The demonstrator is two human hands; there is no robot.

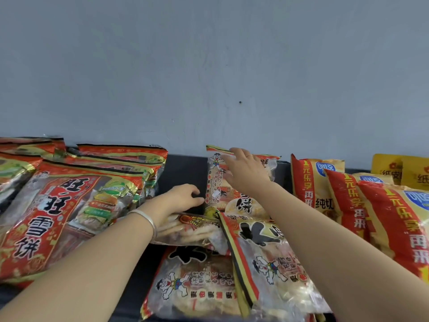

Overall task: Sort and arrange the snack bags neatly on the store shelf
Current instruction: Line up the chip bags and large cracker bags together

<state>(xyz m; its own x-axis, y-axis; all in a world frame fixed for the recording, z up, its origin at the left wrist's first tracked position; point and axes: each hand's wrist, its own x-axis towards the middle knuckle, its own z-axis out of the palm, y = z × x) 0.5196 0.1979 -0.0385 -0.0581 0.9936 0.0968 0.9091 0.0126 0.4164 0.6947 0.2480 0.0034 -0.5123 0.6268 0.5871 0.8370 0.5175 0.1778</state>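
Here, upright bag [241, 182]: stands against the wall at the back of the shelf, clear front with a cartoon boy and a red-and-yellow top edge.
Right hand [243, 169]: fingers spread apart, palm laid flat on the upper front of the upright bag; not closed round it; a ring shows on one finger.
Left hand [183, 197]: fingers curled loosely, resting just left of the upright bag's lower edge, above a bare dark patch of shelf; whether it grips anything I cannot tell.
Bracelet [148, 218]: silver, on the left wrist.
Flat bags [232, 275]: several of the same clear cracker bags lie overlapping and tilted in front of the upright one, under both forearms.
Red bags [58, 205]: a leaning row on the left, big and red with gold trim.
Gold bags [362, 201]: a row on the right, gold with a red stripe.
Yellow packs [401, 168]: far right, behind the gold bags.
Shelf [181, 170]: dark surface.
Wall [209, 66]: plain pale grey.
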